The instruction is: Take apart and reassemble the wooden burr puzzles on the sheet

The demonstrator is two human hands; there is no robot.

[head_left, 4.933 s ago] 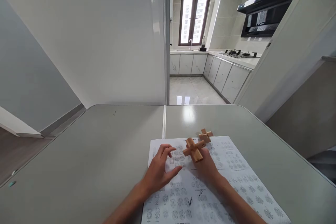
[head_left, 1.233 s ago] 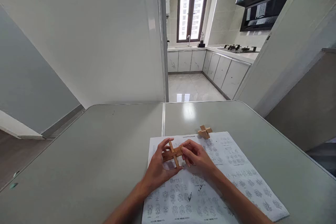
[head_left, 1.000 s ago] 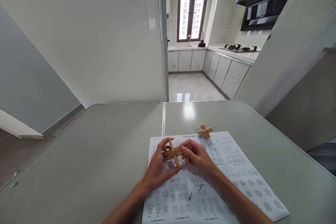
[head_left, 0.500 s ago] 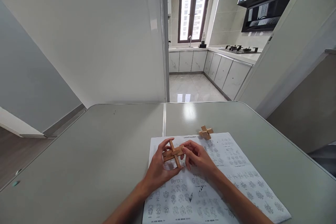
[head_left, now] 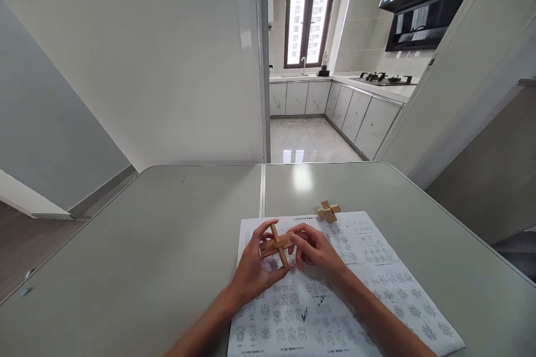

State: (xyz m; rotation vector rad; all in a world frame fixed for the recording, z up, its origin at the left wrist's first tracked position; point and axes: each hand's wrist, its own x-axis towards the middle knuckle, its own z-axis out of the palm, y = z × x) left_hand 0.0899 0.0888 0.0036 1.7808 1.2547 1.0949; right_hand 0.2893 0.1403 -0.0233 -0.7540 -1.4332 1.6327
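Observation:
Above a printed paper sheet [head_left: 412,290], two crossed wooden puzzle pieces [head_left: 268,247] are held between both hands. My left hand [head_left: 253,268] grips the cross from the left: fingers at the top end of the narrow bar, thumb at its lower end. On the other side, my right hand [head_left: 314,248] pinches the right end of the wider flat bar between thumb and fingers. Just beyond the sheet's top edge rests a small wooden interlocking puzzle [head_left: 329,211], touched by neither hand. Parts of the left fingers are hidden behind the wood.
The sheet of printed diagrams lies on a grey-green table [head_left: 167,256] with a seam down its middle. A small green object [head_left: 25,292] sits near the table's left edge. Past the far edge, a doorway opens on a kitchen with white cabinets [head_left: 296,97].

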